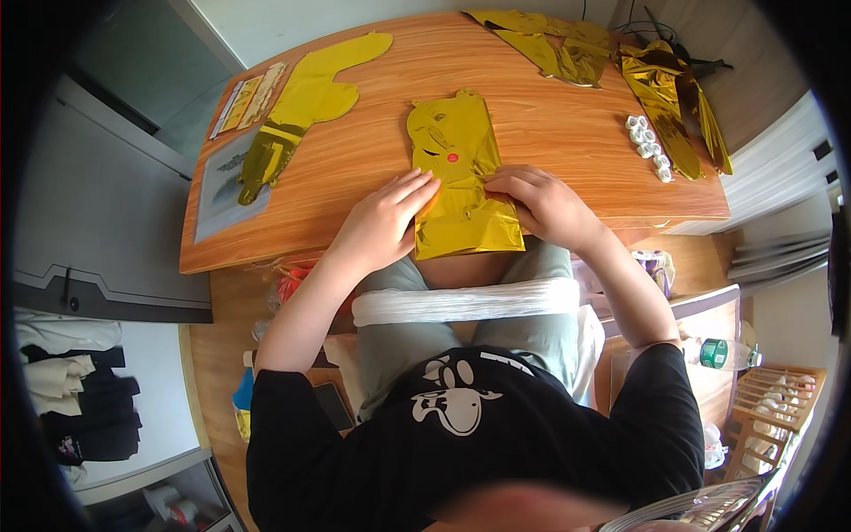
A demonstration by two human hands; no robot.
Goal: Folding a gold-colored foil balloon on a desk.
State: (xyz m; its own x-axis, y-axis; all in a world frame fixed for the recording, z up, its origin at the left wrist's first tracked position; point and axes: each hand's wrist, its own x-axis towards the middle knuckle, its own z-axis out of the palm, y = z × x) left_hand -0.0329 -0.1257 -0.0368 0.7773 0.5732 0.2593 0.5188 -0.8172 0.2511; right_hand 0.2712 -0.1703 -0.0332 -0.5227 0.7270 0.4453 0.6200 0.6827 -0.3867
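Left grip (pixel 381 215), fingers extended, and right grip (pixel 550 206), curled, touch gold foil (pixel 463 182) at the desk's (pixel 368 146) near edge; I can't tell if either pinches.

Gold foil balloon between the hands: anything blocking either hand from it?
Nothing visible does. The left hand and right hand touch the gold foil balloon directly, at its left and right edges.
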